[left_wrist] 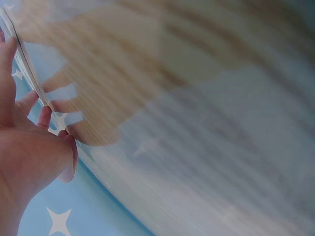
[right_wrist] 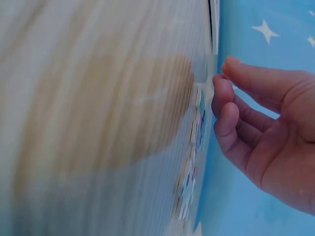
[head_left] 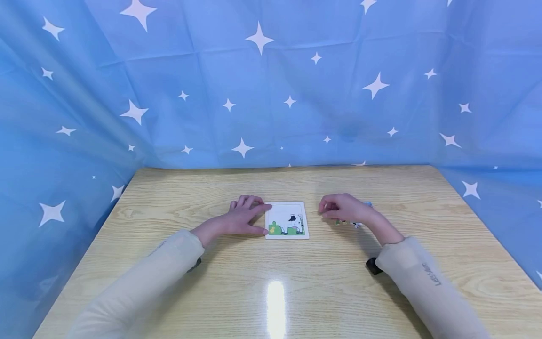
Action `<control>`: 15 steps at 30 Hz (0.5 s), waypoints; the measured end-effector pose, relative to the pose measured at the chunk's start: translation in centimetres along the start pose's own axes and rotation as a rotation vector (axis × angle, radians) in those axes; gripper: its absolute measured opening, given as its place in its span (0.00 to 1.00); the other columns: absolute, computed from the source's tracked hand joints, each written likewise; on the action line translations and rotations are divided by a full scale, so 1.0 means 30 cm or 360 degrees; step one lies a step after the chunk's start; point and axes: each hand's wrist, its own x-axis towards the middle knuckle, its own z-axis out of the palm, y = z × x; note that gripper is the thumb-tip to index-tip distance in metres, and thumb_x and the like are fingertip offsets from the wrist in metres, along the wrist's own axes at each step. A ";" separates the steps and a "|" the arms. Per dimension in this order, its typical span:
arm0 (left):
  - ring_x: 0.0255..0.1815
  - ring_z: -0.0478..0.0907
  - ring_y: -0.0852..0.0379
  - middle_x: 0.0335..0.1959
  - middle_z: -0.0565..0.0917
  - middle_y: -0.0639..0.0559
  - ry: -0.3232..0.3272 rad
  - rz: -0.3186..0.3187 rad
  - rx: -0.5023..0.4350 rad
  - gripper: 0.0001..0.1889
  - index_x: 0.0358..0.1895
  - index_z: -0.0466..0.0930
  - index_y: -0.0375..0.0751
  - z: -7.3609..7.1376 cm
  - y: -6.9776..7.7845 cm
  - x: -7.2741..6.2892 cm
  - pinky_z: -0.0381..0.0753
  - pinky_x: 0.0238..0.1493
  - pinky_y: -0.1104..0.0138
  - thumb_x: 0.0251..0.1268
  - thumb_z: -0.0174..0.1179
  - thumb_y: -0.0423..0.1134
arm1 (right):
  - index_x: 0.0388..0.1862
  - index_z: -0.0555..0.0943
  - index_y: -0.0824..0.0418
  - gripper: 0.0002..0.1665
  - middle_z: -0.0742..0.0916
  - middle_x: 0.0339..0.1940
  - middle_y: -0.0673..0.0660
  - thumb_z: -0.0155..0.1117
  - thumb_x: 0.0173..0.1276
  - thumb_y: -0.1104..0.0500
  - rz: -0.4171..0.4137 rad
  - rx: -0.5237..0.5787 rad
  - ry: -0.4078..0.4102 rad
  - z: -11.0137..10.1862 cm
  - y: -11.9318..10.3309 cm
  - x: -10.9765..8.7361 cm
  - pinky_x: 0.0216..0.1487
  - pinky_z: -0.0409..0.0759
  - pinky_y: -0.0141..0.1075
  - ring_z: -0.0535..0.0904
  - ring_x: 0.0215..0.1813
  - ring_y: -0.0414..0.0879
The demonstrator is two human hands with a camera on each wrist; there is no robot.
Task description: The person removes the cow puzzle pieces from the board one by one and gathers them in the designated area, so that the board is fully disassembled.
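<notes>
A square jigsaw puzzle board (head_left: 288, 221) with a white border lies mid-table, showing part of a cow, green grass and a yellow chick along its lower half. The upper part is plain white. My left hand (head_left: 241, 219) touches the board's left side with spread fingers, the thumb low and a finger at the upper corner. Right of the board, my right hand (head_left: 345, 207) hovers with loosely bent fingers, the thumb near the index fingertip. No piece shows between them. Loose puzzle pieces (right_wrist: 189, 172) lie under and beside this hand, partly hidden by it in the head view.
The wooden table (head_left: 211, 292) reaches back to a blue curtain (head_left: 271, 94) with white stars. A bright light reflection lies on the tabletop near the front. Each wrist carries a dark device under the sleeve.
</notes>
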 end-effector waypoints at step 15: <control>0.83 0.51 0.32 0.84 0.61 0.37 -0.0008 -0.0015 0.0001 0.43 0.88 0.62 0.45 -0.004 0.004 -0.001 0.58 0.70 0.42 0.78 0.68 0.56 | 0.48 0.85 0.66 0.03 0.88 0.38 0.55 0.67 0.80 0.69 -0.0086 -0.0062 -0.0080 0.039 -0.048 0.074 0.42 0.80 0.40 0.80 0.35 0.43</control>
